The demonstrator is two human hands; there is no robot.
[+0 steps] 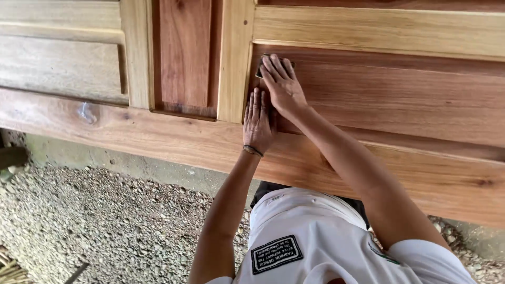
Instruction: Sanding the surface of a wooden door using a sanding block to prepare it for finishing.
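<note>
A large wooden door [400, 100] with raised frames and recessed panels lies flat in front of me. My right hand [283, 84] presses a small dark piece of sandpaper [261, 67] flat against the reddish panel, close to the vertical light-coloured stile [234, 63]. Most of the sandpaper is hidden under the fingers. My left hand [258, 122] lies flat with fingers together on the wood just below the right hand, at the panel's lower edge, holding nothing. A dark band sits on the left wrist.
The door's bottom rail [158, 139] runs across the view toward me. Below it is gravel ground [105, 221] and a strip of concrete [137, 165]. My white shirt fills the lower middle.
</note>
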